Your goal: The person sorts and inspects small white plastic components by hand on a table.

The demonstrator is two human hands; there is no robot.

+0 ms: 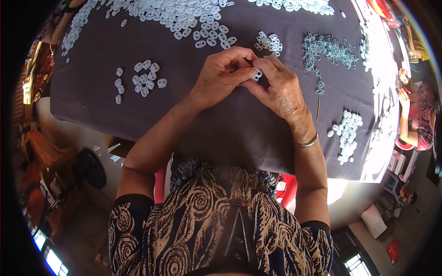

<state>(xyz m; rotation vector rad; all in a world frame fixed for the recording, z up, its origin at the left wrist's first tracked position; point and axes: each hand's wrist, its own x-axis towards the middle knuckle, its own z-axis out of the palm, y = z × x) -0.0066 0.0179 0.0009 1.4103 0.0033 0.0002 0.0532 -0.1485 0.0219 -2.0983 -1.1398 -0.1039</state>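
Both hands meet above the dark tablecloth, their fingertips closed around one small white oval plastic piece with two holes [258,74], which looks like a cord lock body. My left hand [220,76] pinches it from the left, thumb laid across its edge. From the right, my right hand [280,86] grips the same piece, and its fingers partly cover it. Just beyond the fingers sits a small group of similar white two-hole pieces [269,43]. Whether something smaller is also between the fingertips is hidden.
A large heap of white pieces [179,16] spreads along the far side. Small groups [145,79] lie at left. On the right are a pile of small metal springs [329,49], a thin stick [318,109] and small white plastic parts [348,131]. Other people [416,110] sit around the table.
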